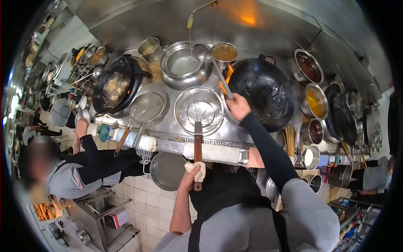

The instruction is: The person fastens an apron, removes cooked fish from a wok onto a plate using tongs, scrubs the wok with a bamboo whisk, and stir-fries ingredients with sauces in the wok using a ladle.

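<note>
My left hand [191, 175] is closed around a white cloth [198, 169] near the end of a long wooden handle. That handle belongs to a round metal strainer [199, 110] lying over the stove top. In my right hand [239, 107] is the shaft of a metal ladle [202, 53]. The ladle's bowl is over the right rim of a wide steel pot of water [184, 80], below a tap [191, 21]. Just right of my right hand sits a large black wok [262, 96], dark and shiny inside. Flames [226, 82] show at its left edge.
Left of the strainer are a second strainer [147, 107] and a wok with food bubbling in oil [115, 88]. Pots of sauce [315, 101] line the right side. A grey pan [168, 171] hangs at the counter's front. A co-worker [79, 176] stands at left.
</note>
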`<state>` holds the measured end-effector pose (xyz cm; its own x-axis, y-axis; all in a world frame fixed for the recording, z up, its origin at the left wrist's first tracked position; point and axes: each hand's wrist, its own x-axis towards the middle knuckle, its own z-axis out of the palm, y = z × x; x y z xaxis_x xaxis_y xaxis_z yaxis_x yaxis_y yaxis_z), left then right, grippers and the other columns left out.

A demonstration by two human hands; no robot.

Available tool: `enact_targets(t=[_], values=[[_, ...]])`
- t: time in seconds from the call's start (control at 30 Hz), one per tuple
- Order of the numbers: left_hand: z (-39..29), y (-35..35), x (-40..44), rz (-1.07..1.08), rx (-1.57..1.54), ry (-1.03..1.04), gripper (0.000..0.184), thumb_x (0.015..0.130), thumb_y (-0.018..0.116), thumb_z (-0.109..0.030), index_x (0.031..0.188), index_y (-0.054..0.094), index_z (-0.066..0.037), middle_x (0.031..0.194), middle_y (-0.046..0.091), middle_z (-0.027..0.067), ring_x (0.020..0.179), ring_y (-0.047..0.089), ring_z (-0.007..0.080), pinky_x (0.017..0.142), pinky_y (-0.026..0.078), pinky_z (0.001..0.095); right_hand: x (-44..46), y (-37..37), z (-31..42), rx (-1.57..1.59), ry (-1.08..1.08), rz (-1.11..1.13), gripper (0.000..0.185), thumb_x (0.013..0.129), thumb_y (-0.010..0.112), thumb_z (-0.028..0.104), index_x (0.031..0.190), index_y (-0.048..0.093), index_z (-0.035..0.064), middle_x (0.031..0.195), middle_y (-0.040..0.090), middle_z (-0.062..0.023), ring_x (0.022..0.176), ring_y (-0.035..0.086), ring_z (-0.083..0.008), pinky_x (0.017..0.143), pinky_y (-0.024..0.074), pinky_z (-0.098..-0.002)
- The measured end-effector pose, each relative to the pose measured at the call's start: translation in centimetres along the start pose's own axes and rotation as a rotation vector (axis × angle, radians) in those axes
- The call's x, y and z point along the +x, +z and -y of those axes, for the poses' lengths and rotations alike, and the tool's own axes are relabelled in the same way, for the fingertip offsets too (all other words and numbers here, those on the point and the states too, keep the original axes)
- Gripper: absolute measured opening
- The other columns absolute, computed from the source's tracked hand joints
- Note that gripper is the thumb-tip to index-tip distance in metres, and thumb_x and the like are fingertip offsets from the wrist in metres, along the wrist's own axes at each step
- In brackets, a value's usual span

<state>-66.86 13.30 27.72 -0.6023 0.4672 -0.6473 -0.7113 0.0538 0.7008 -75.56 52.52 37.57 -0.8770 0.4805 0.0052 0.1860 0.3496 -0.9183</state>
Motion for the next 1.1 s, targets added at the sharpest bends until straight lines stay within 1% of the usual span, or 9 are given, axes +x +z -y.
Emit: enact_targets(t=[0.03,0.2,0.27,0.33,0.4,0.5,0.77,0.93,1.1], values=[[-0.7,0.2,-0.7,-0.035,0.031,0.043,0.051,0.098,0.074,-0.032,0.135,0.06,0.0,0.114,0.07,0.0086,0.1,0.069,0.0167,0.086,0.057,0.0325,2.7,2.2,-0.3,-0.098,-0.133,-0.004,0.025,0.09,0.065,0.016,0.104,0.064,-0.005,0.086,0.07,-0.0244,0.072,0.07,-0.0375,0.07,0.0546,-0.0459],[-4.0,-1.9,-5.1,-0.162,-0.092,0.153,0.044,0.097,0.072,-0.023,0.127,0.06,0.008,0.106,0.073,0.0167,0.086,0.075,0.0236,0.078,0.062,0.0359,11.5,12.4,0.6,-0.512,-0.021,-0.059,0.02,0.084,0.063,0.014,0.09,0.068,-0.0044,0.098,0.071,-0.0338,0.101,0.072,-0.0452,0.091,0.0566,-0.0505],[-4.9,-2.5,-7.2,-0.193,-0.105,0.158,0.041,0.097,0.071,-0.02,0.124,0.06,0.009,0.103,0.073,0.0202,0.08,0.075,0.0263,0.075,0.063,0.0375,17.3,14.6,-1.3,-0.457,-0.058,0.327,0.025,0.086,0.064,0.012,0.103,0.064,-0.0071,0.097,0.071,-0.0328,0.089,0.073,-0.0403,0.076,0.0585,-0.0449],[-4.3,-3.4,-8.0,-0.213,-0.135,0.198,0.038,0.098,0.069,-0.018,0.122,0.059,0.009,0.102,0.073,0.0247,0.081,0.076,0.03,0.073,0.065,0.0402,20.0,15.2,-3.5,0.343,0.263,0.628,0.028,0.092,0.061,0.009,0.11,0.057,-0.012,0.085,0.066,-0.0216,0.071,0.066,-0.0282,0.059,0.0536,-0.0367],[-4.4,-3.2,-8.6,-0.251,-0.226,0.187,0.037,0.099,0.067,-0.018,0.123,0.058,0.009,0.102,0.073,0.0253,0.082,0.076,0.0313,0.073,0.065,0.0398,19.5,12.4,-0.6,1.863,0.995,0.557,0.03,0.099,0.058,0.007,0.116,0.051,-0.0164,0.075,0.053,-0.007,0.055,0.052,-0.0141,0.046,0.0434,-0.0278],[-4.4,-3.5,-8.2,-0.267,-0.316,0.158,0.037,0.1,0.063,-0.02,0.125,0.056,0.008,0.103,0.072,0.0258,0.087,0.076,0.0332,0.073,0.064,0.0395,13.5,8.3,3.7,2.015,0.918,0.41,0.039,0.102,0.054,0.003,0.13,0.036,-0.0168,0.077,0.043,-0.0037,0.053,0.044,-0.0114,0.043,0.0395,-0.0238],[-8.2,1.0,-4.0,-0.02,-0.264,0.06,0.039,0.101,0.063,-0.018,0.128,0.055,0.009,0.114,0.069,0.0199,0.101,0.075,0.0363,0.076,0.063,0.0378,-3.6,-8.0,7.2,1.82,0.63,0.44,0.026,0.105,0.054,0.012,0.122,0.05,-0.008,0.085,0.051,-0.0041,0.056,0.047,-0.0068,0.042,0.0366,-0.0219],[-10.2,7.4,0.5,0.328,-0.006,0.022,0.047,0.106,0.059,-0.028,0.135,0.054,0.009,0.124,0.069,0.0221,0.103,0.074,0.0333,0.08,0.063,0.0383,-10.7,-16.7,7.3,1.389,0.724,0.219,0.014,0.103,0.056,0.012,0.107,0.054,-0.0012,0.081,0.047,0.0024,0.055,0.039,-0.0012,0.042,0.0286,-0.0181],[-10.3,18.9,3.0,0.619,-0.044,-0.048,0.047,0.108,0.056,-0.032,0.135,0.057,0.006,0.126,0.069,0.0204,0.113,0.071,0.031,0.098,0.058,0.0457,-15.6,-17.9,1.6,0.907,0.709,0.053,0.011,0.098,0.059,0.008,0.089,0.059,0.0003,0.076,0.058,-0.0042,0.054,0.05,-0.009,0.041,0.0363,-0.0238]])
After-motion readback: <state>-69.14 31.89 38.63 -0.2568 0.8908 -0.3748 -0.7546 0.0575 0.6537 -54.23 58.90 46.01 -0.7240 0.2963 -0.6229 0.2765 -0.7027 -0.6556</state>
